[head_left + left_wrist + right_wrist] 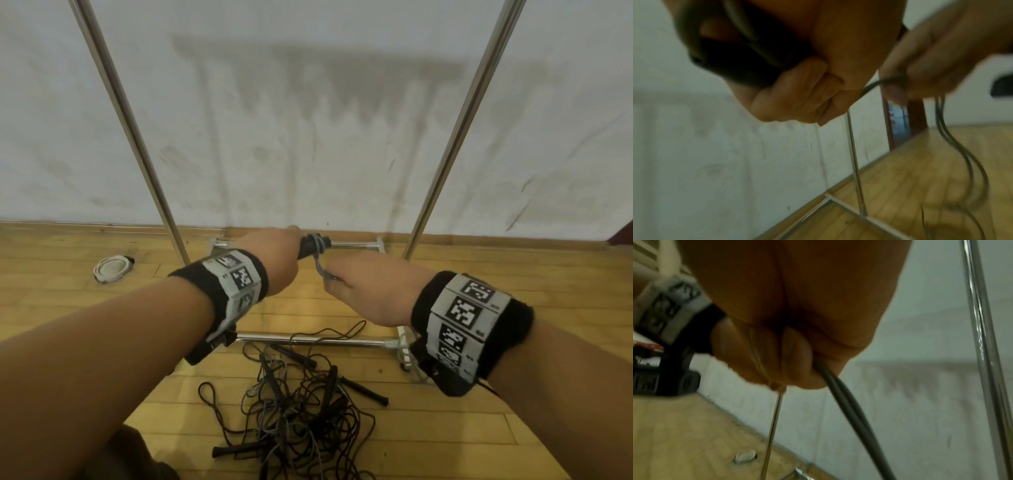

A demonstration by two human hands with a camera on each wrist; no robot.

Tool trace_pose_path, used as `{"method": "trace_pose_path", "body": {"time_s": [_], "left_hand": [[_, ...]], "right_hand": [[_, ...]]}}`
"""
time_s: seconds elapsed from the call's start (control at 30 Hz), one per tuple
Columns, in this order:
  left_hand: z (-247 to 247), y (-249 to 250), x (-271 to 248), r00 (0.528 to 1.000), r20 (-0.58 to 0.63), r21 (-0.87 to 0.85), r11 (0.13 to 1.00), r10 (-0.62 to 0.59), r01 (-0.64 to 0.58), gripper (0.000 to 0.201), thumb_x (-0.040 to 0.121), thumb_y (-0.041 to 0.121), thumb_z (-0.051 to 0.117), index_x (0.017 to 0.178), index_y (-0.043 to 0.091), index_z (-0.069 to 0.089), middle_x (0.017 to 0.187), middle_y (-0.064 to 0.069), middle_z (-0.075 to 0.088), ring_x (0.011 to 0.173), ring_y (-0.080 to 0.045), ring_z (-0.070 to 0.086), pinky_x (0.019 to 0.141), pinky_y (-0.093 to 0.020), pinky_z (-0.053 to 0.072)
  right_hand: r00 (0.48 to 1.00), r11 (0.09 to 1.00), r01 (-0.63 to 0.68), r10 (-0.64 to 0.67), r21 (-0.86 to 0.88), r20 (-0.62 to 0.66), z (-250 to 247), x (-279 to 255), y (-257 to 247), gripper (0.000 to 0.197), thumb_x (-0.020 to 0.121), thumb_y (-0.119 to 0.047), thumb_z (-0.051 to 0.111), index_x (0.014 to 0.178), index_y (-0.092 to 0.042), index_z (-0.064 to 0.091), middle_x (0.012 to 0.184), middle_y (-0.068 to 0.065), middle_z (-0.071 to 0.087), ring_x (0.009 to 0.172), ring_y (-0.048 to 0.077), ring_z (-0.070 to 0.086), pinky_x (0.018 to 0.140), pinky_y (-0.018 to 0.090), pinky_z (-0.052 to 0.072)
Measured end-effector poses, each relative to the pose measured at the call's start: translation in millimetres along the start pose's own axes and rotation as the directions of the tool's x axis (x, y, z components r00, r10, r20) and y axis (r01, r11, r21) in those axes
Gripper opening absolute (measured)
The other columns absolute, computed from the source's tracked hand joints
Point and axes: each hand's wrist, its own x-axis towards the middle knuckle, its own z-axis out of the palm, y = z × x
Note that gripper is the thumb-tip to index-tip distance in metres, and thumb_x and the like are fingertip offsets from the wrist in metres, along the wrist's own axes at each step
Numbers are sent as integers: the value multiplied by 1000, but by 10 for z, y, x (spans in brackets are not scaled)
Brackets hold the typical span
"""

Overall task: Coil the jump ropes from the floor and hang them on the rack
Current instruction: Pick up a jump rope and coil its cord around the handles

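The left hand [274, 260] grips the black handles [310, 247], fingers [797, 91] curled round them; the right hand [370, 291] pinches the grey cord [320, 267]. More ropes [294, 404] lie tangled on the floor [445, 428].

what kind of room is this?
Probably a gym or sports hall: wooden strip floor, scuffed white wall, a pile of jump ropes under a metal rack.

Stained white wall [308, 120] above a wooden plank floor [445, 428], with a wooden skirting [479, 240].
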Motion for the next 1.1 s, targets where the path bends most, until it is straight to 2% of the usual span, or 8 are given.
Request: {"method": "trace_pose_path", "body": {"time_s": [0.2, 0.33, 0.4, 0.5, 0.67, 0.87, 0.97, 1.1], "left_hand": [[131, 330, -188, 951, 83, 231, 922, 298, -309, 36, 105, 15, 50, 139, 26, 44, 79, 7, 51, 61, -12, 50, 49, -27, 35], [75, 338, -256, 894, -10, 187, 879, 447, -438, 45, 106, 29, 50, 148, 24, 33, 75, 8, 47, 59, -10, 46, 49, -28, 33], [23, 321, -289, 879, -41, 151, 872, 475, -465, 48, 105, 32, 53, 148, 24, 32, 72, 10, 44, 57, -6, 42, 48, -25, 28], [-62, 288, -341, 861, -147, -15, 869, 487, -495, 22, 101, 31, 58, 120, 33, 47, 74, 14, 47, 59, -1, 43, 51, -19, 27], [-213, 236, -335, 876, -313, -199, 876, 368, -439, 27, 99, 28, 61, 89, 37, 38, 70, 9, 53, 58, -4, 49, 50, -21, 28], [-200, 127, -53, 963, -263, -309, 940, 63, -146, 27, 99, 20, 55, 82, 30, 38, 79, 2, 57, 64, -12, 53, 51, -27, 32], [-153, 61, 35, 987, -159, -206, 978, 7, -40, 16, 101, 17, 53, 91, 22, 42, 82, 1, 54, 66, -14, 51, 52, -29, 32], [65, 194, -30, 987, 19, 86, 983, 159, -161, 18, 103, 11, 52, 108, 25, 42, 79, 6, 48, 63, -10, 45, 52, -26, 32]], "right_hand": [[993, 998, 51, -54, -29, -109, -377, -111, 200, 29, 104, -40, 50, 99, -19, 69, 88, -5, 64, 81, 11, 57, 74, 29, 45], [990, 938, 33, 17, 344, -139, -385, -125, 472, 22, 100, -36, 61, 93, -18, 71, 64, -11, 59, 57, 5, 50, 61, 24, 39], [993, 816, 61, 11, 575, -120, -346, -129, 544, 25, 101, -29, 61, 94, -7, 70, 61, 4, 51, 55, 16, 44, 59, 28, 40], [990, 603, 91, 32, 793, -138, -266, -97, 576, 43, 97, -30, 61, 99, 13, 60, 80, 21, 53, 68, 31, 44, 63, 39, 41], [980, 348, 37, 171, 937, -102, -22, 46, 488, 31, 107, -28, 49, 90, -3, 59, 67, 12, 33, 54, 22, 29, 56, 34, 36], [959, 531, -73, 270, 844, -87, 276, 90, 190, 42, 110, -37, 34, 92, -8, 58, 60, -3, 44, 50, 16, 35, 48, 32, 29], [987, 924, -53, 105, 379, -118, 260, 32, 35, 32, 109, -37, 37, 107, -15, 60, 86, -1, 63, 75, 19, 58, 68, 36, 47], [996, 998, 20, -25, -57, -87, 24, -70, -3, 30, 109, -35, 38, 106, -20, 64, 94, -2, 64, 84, 17, 59, 76, 35, 50]]}}
